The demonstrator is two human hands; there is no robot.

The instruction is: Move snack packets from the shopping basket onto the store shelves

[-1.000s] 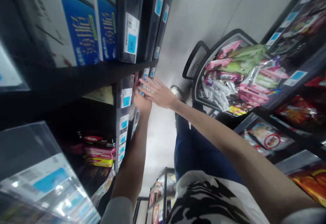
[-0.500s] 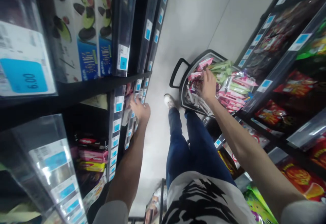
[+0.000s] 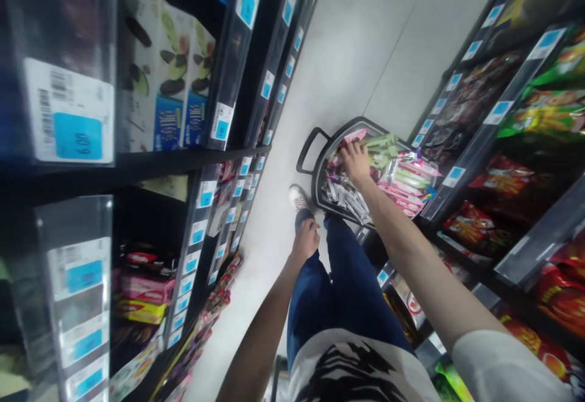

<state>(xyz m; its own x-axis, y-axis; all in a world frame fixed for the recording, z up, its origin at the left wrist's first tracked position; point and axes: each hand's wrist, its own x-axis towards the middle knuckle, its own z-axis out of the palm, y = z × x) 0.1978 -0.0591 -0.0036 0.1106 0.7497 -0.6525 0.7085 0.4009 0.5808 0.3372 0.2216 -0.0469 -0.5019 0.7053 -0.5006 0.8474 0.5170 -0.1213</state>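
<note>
My right hand [image 3: 358, 163] reaches into a black-rimmed basket [image 3: 319, 176], its fingers stretched out and touching small snack packets near a pink packet [image 3: 355, 136]. Whether a packet is pinched under the fingertips is hidden. Around it in the basket lie green packets [image 3: 381, 149], pink-and-white packets [image 3: 404, 186] and silvery packets [image 3: 342, 195]. My left hand [image 3: 307, 242] is in front of my lower leg, left of and below the basket. Its fingers are curled in, and what they hold, if anything, cannot be made out.
Black shelves with price labels [image 3: 77, 136] run along the left, holding boxes with avocado pictures [image 3: 173, 79] and pink and yellow packs [image 3: 144, 289]. Shelves on the right hold red snack bags [image 3: 470, 222] and green bags [image 3: 548, 112]. A pale floor [image 3: 365, 36] lies between.
My left hand has moved right, away from the left shelf edge, to in front of my leg, its fingers now curled. My right hand has shifted slightly toward the basket's handle side.
</note>
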